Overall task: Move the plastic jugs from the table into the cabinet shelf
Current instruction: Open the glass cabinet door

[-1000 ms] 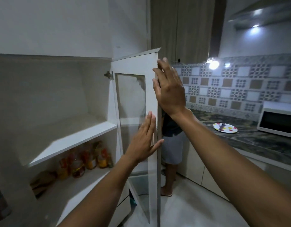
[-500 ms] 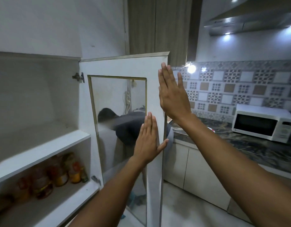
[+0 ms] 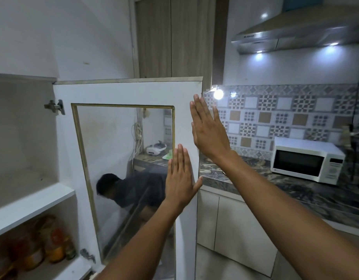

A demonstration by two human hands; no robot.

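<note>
— What are the hands doing?

— Both are flat and spread, holding nothing. The left hand lies palm-down on the free edge of the cabinet door, fingers straight up, thumb hooked round the edge. The right hand stands higher at that same edge, palm toward the door; I cannot tell if it touches. Both forearms reach up and forward.

— And the jugs?

— None in view — neither on the desk nor on the upper shelf, which is bare. Only blurred bottles sit below it.

— How would they handle?

— Plastic jugs should be light if empty, stiff enough, a little slick; I'd take each by its handle, a palm under the base if full.

— The door?

— Its glass pane looks fragile — better to push on the white frame near the edge, as the left hand does.
</note>
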